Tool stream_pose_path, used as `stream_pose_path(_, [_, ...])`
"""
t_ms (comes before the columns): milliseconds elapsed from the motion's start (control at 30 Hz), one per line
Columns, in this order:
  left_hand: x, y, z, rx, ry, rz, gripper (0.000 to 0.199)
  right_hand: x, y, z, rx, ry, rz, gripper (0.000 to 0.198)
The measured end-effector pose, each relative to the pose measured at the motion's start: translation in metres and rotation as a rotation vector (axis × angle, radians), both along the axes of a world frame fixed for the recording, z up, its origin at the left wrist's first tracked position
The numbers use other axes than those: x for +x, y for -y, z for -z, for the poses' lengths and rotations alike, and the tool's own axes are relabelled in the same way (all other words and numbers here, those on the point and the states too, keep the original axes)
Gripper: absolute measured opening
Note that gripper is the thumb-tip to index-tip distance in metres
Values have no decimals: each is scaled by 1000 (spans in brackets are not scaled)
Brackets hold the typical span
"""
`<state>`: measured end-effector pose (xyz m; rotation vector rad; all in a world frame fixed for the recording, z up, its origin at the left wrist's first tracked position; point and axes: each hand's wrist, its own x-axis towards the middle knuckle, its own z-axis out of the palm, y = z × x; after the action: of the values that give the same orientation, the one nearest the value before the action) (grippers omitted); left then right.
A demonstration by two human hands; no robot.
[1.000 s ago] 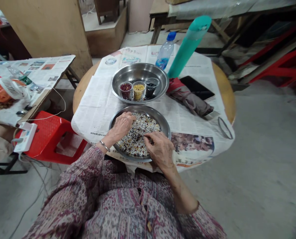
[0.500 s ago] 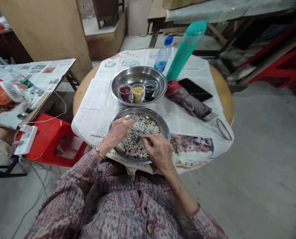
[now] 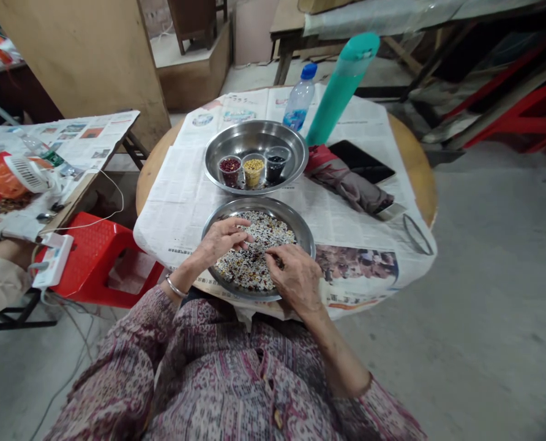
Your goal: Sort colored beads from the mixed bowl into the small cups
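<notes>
A steel dish (image 3: 306,228) near the table's front edge holds a mix of white grains with dark, red and yellow beans (image 3: 258,260). Over its left side is my left hand (image 3: 222,242), fingers apart and stretched out, nothing visible in them. My right hand (image 3: 295,275) rests at the dish's right side with its fingers curled together above the mix; what they hold, if anything, is hidden. Behind stands a larger steel basin (image 3: 236,131) with three clear cups: red beans (image 3: 230,173), yellow beans (image 3: 253,173) and black beans (image 3: 275,168).
At the back of the newspaper-covered table (image 3: 163,196) stand a water bottle (image 3: 299,98) and a tall teal bottle (image 3: 341,89). A folded umbrella (image 3: 346,184) and a black tablet (image 3: 362,162) lie at right. A red stool (image 3: 93,257) and power strip (image 3: 52,260) are at left.
My left hand has opened, its fingers lifting and spreading out from a closed pinch over the grains. My right hand stays nearly in place, its fingers still curled.
</notes>
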<state>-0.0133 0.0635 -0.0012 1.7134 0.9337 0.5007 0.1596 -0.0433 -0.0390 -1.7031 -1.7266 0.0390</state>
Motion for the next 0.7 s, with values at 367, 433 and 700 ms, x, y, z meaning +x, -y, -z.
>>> stream_pose_path(367, [3, 7, -7, -147, 104, -67, 16, 1, 0, -1, -4, -18, -15, 17])
stream_pose_path(433, [5, 5, -17, 14, 56, -78, 13, 0, 0, -1, -2, -15, -17, 16])
stream_pose_path(700, [52, -91, -54, 744, -104, -216, 7, -1, 0, 2, 11, -15, 3, 15])
